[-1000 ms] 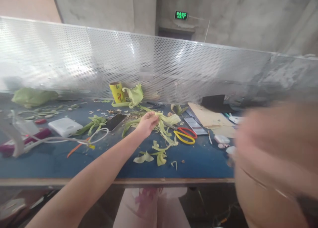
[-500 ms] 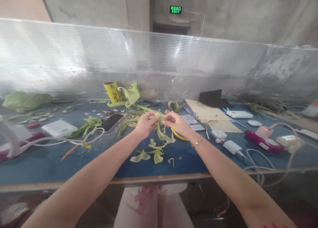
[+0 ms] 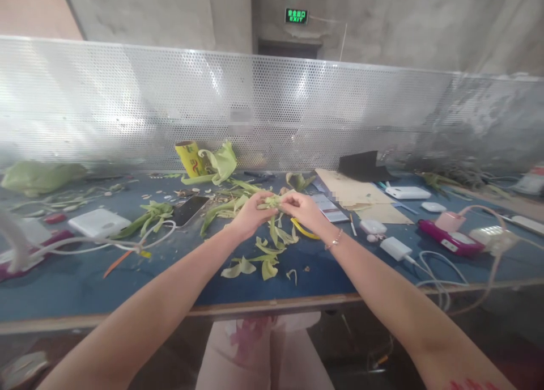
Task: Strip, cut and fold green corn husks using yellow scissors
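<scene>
Left hand (image 3: 248, 215) and right hand (image 3: 303, 208) both pinch a pale green leafy bundle (image 3: 269, 202) at centre frame, above the bench (image 3: 323, 279). Uneven pulling may tear it; one slackened grip could drop it among the leafy scraps (image 3: 269, 268) lower in frame.

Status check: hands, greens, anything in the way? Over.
Left hand, right hand pinching green leafy piece. Leaf scraps lying toward near table edge. Yellow loop partly hidden by right arm.
</scene>
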`<state>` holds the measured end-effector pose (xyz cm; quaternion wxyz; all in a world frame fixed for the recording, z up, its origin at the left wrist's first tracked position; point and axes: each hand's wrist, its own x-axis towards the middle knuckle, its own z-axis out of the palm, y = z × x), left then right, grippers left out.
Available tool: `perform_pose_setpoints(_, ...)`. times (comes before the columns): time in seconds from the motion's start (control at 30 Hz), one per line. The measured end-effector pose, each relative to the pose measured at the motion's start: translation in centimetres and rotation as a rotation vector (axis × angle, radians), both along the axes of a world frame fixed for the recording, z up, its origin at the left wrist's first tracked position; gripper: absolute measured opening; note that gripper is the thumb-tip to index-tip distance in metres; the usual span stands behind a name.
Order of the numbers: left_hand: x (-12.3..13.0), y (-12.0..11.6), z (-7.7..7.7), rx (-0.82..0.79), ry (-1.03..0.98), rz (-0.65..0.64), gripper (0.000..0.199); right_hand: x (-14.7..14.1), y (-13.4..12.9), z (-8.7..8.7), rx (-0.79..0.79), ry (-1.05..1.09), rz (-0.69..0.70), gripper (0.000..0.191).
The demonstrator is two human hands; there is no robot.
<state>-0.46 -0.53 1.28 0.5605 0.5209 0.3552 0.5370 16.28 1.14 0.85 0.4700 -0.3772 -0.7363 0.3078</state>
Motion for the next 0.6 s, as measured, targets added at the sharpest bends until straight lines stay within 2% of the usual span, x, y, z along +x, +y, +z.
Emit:
perform_pose_setpoints(0.13, -0.16, -0.16, 0.19, 0.027, 0.090, -0.011, 0.050, 0.25, 0.06, 0.21, -0.009, 0.066, -0.042, 0.016)
perform_pose_setpoints(0.3, -0.27, -0.14, 0.01, 0.045, 0.117, -0.064, 0.051, 0.30, 0.43, -0.07, -0.133, 0.191, -0.022, 0.022)
perform_pose_setpoints(0.43, -0.31, 0.26, -0.34, -0.020, 0.071, -0.148, 0.031, 0.27, 0.78, -0.54, -0.157, 0.188, 0.024, 0.023)
perform_pose_setpoints(0.5, -0.37, 0.47, -0.44, -0.016, 0.104, -0.149, 0.022, 0.22, 0.85, -0.69, -0.141, 0.165, 0.034, 0.022)
perform_pose_setpoints(0.6, -0.50, 0.69, -0.42, 0.007, 0.171, -0.115, 0.018, 0.26, 0.76, -0.51, -0.127, 0.130, 0.025, 0.021)
